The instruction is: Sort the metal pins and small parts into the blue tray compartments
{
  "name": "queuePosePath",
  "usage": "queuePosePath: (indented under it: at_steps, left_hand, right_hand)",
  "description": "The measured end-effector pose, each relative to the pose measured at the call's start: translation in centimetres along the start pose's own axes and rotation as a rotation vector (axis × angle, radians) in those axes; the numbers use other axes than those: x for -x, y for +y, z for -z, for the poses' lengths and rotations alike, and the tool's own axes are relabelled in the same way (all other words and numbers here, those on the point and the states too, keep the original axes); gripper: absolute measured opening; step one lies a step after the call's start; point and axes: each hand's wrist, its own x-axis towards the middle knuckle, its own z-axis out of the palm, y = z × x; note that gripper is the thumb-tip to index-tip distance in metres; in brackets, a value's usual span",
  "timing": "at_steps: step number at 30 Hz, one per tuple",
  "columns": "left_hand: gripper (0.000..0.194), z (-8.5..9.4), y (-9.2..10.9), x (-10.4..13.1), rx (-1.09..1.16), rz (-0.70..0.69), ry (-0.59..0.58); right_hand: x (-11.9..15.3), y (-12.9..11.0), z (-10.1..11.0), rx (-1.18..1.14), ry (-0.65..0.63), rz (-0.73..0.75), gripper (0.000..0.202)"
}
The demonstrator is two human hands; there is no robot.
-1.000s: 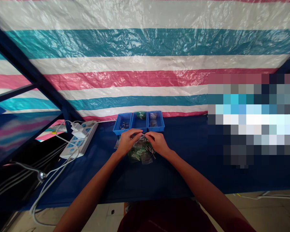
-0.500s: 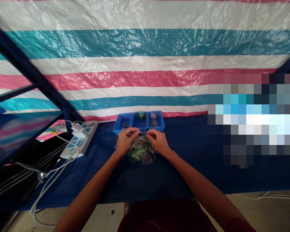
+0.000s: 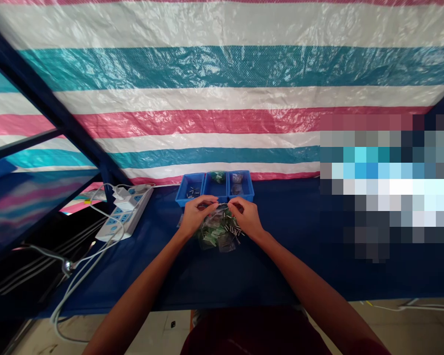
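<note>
A thin metal piece point(image 3: 222, 203) spans the small gap between my two hands. My left hand point(image 3: 199, 214) pinches its left end, and the fingertips of my right hand point(image 3: 245, 215) close on the right end. Below them lies a pile of small clear bags with green contents point(image 3: 213, 233). Loose metal pins point(image 3: 234, 228) are heaped at the pile's right side. Just behind my hands stand three blue bins: the left bin point(image 3: 180, 196) holds a few pins, the middle one point(image 3: 216, 190) a green bag, the right one point(image 3: 248, 185) small clear bags.
A white power strip point(image 3: 135, 212) with plugs and looping white cables point(image 3: 74, 286) lies on the blue table point(image 3: 237, 286) at left. Striped sheeting point(image 3: 214, 118) hangs behind, beside a dark blue frame post point(image 3: 77, 133). The right side is pixelated.
The view has shifted slightly, so the scene sits a little further right. Both hands keep their pinch on the thin piece, with their fingertips slightly closer together.
</note>
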Motion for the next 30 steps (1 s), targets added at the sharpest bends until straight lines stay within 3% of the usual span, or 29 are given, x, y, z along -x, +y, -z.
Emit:
queuePosePath:
  at_steps: [23, 30]
  left_hand:
    - [0.029, 0.04, 0.00, 0.09, 0.021, -0.019, 0.012]
    - [0.030, 0.23, -0.02, -0.06, 0.060, 0.013, -0.040]
  right_hand:
    - [0.10, -0.06, -0.11, -0.053, -0.013, -0.027, 0.019]
    - [0.14, -0.02, -0.10, -0.072, -0.010, -0.066, 0.020]
